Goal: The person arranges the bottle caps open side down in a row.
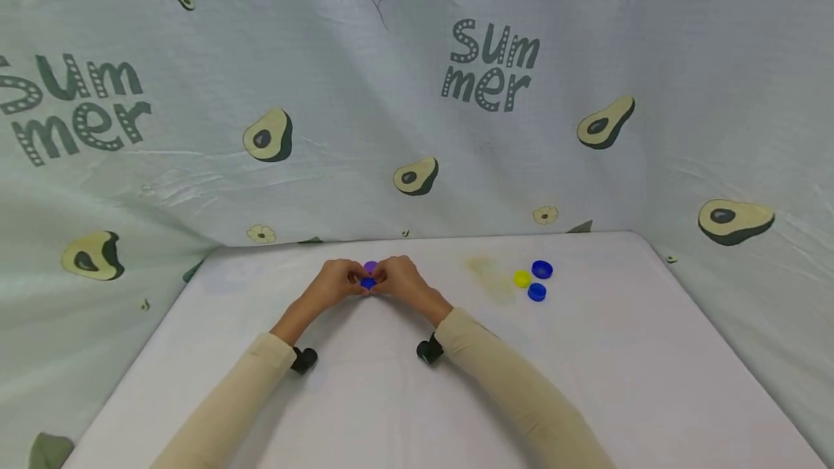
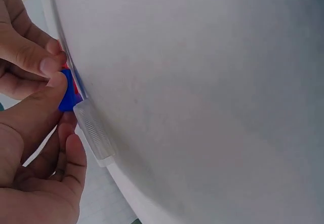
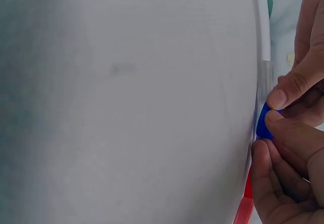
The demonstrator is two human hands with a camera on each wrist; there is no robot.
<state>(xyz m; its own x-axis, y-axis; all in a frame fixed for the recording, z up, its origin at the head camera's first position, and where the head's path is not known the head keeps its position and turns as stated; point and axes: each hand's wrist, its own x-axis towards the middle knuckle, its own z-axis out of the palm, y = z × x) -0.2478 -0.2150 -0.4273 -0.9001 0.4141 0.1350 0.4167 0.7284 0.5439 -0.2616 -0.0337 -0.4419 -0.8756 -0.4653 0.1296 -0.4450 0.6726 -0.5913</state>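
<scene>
Near the far side of the white table, my left hand (image 1: 334, 282) and right hand (image 1: 402, 279) meet around a blue bottle cap (image 1: 368, 283). Thumbs and fingertips of both pinch it from either side. A purple cap (image 1: 370, 265) shows just behind it, between the hands. In the left wrist view, a clear ribbed cap (image 2: 95, 134) lies beside the blue cap (image 2: 67, 91), close to my left fingers. The right wrist view has a red cap (image 3: 243, 211) on the table near my right fingers, partly hidden by them.
To the right on the table (image 1: 651, 353) sit a yellow cap (image 1: 522, 279) and two blue ones, the farther blue cap (image 1: 541, 269) and the nearer blue cap (image 1: 537, 292). A patterned cloth (image 1: 352, 93) hangs along the table's back and sides.
</scene>
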